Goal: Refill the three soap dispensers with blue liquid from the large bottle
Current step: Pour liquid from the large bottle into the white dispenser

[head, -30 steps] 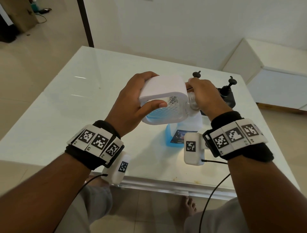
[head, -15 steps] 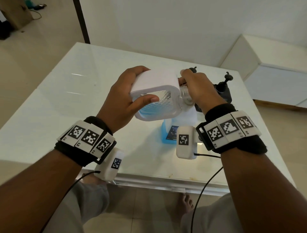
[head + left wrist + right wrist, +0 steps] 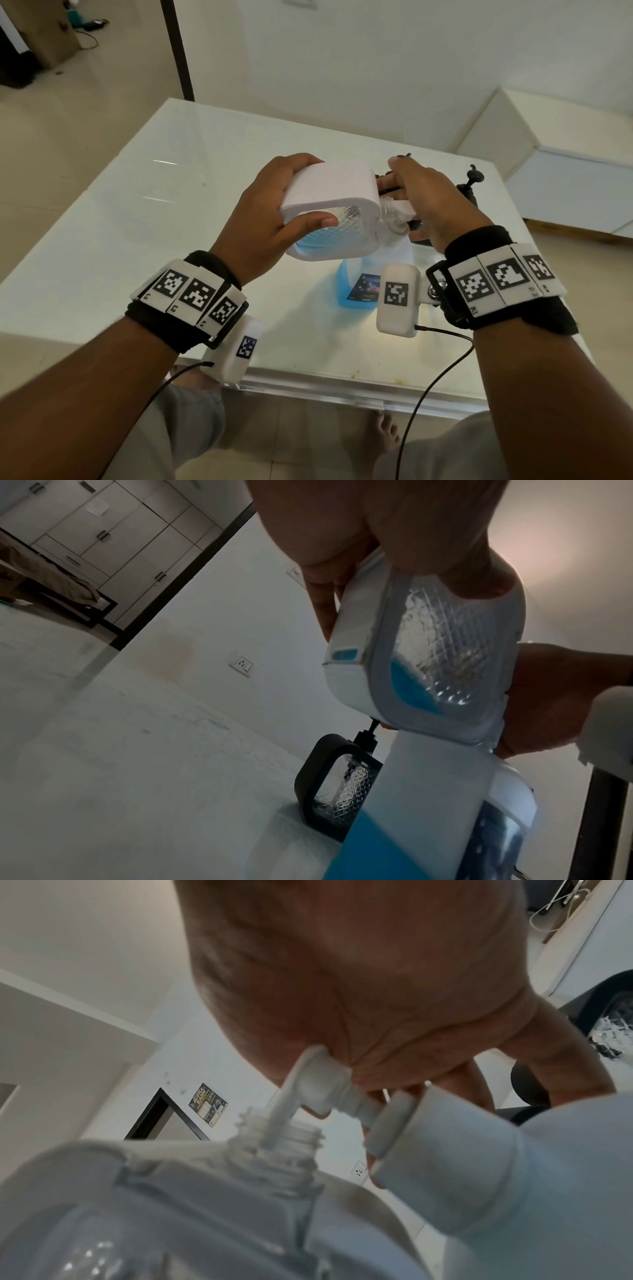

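My left hand [image 3: 301, 192] grips a white soap dispenser [image 3: 332, 192] tilted on its side above the table, thumb on the clear patterned face. A little blue liquid [image 3: 411, 688] pools in its low corner. My right hand [image 3: 394, 178] holds the white pump head [image 3: 322, 1080], lifted off the threaded neck [image 3: 281, 1139], with the dip tube still inside the neck. Directly below stands the large bottle [image 3: 356, 284], part full of blue liquid, with its white cap [image 3: 397, 1123] on.
Two black soap dispensers [image 3: 474, 181] stand behind my right hand near the table's far right corner; one black dispenser [image 3: 339, 785] shows beside the large bottle. The white glossy table [image 3: 171, 205] stretches to the left. A white cabinet [image 3: 565, 154] stands at the right.
My right hand has drawn the pump head away from the white dispenser, so the bare threaded neck now shows. My left hand keeps the dispenser tilted in the same place.
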{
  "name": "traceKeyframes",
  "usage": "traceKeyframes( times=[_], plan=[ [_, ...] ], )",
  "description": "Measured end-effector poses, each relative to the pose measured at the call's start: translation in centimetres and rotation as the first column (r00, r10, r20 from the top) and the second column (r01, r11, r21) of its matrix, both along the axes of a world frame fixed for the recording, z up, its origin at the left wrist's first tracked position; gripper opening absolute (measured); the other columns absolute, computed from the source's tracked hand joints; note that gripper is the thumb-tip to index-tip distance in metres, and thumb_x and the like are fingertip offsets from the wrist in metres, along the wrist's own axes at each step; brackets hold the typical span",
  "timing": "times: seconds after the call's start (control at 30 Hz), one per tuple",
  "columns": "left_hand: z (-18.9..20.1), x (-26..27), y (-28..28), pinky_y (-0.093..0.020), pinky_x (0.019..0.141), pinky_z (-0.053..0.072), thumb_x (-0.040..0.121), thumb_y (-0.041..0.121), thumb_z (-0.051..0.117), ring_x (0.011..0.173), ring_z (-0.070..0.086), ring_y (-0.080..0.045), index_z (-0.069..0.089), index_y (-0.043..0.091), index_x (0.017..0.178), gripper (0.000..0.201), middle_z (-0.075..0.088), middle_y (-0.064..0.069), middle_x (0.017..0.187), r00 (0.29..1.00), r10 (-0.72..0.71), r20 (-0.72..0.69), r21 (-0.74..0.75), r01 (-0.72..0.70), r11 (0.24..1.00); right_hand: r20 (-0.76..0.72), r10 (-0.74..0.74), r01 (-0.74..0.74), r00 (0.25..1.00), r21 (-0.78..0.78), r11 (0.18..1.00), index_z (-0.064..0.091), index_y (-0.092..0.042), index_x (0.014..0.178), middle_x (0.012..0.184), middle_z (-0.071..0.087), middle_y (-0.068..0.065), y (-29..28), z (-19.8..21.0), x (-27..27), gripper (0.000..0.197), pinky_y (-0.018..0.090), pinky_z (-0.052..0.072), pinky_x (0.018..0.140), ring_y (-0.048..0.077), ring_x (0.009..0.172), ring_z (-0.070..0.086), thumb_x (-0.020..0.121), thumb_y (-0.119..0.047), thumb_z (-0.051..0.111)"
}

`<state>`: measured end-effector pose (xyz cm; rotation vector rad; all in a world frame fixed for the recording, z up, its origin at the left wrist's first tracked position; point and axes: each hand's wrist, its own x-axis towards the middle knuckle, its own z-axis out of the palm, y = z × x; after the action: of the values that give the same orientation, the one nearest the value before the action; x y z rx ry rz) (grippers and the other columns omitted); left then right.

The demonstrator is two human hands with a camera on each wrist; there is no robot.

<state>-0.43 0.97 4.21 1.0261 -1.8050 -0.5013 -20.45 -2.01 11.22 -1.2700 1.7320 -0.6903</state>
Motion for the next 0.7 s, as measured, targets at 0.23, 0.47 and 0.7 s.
traceKeyframes(
  times=[0.23, 0.47, 0.7],
  plan=[
    [0.02, -0.04, 0.01, -0.006, 0.093, 0.035, 0.081, 0.051, 0.06, 0.109, 0.041, 0.013, 0.041, 0.024, 0.128, 0.057, 0.047, 0.011, 0.12, 1.0, -0.003, -0.007, 0.004, 0.003, 1.0, 0.045, -0.049, 0.047, 0.998, 0.048, 0.998, 0.074, -0.02, 0.089, 0.095, 0.075, 0.005, -0.43, 0.07, -0.66, 0.059, 0.044, 0.043, 0.083, 0.032, 0.098, 0.063, 0.097, -0.057, 0.029],
    [-0.09, -0.04, -0.01, -0.006, 0.092, 0.035, 0.08, 0.053, 0.059, 0.108, 0.04, 0.015, 0.042, 0.021, 0.129, 0.061, 0.046, 0.013, 0.121, 1.0, 0.001, -0.007, 0.008, -0.001, 1.0, -0.125, -0.034, 0.034, 0.992, -0.002, 0.999, 0.07, -0.014, 0.101, 0.104, 0.067, 0.01, -0.43, -0.12, -0.4, 0.045, 0.032, 0.048, 0.063, 0.026, 0.084, 0.06, 0.099, -0.041, 0.035],
    [-0.08, -0.12, 0.04, -0.005, 0.091, 0.037, 0.079, 0.053, 0.058, 0.107, 0.043, 0.01, 0.044, 0.013, 0.131, 0.067, 0.046, 0.008, 0.121, 1.0, 0.001, -0.014, 0.016, -0.001, 1.0, -0.218, 0.0, 0.004, 0.976, 0.019, 1.0, 0.069, -0.012, 0.099, 0.089, 0.063, 0.009, -0.39, 0.07, -0.43, 0.047, 0.037, 0.056, 0.066, 0.026, 0.08, 0.06, 0.099, -0.043, 0.033]
  ],
)
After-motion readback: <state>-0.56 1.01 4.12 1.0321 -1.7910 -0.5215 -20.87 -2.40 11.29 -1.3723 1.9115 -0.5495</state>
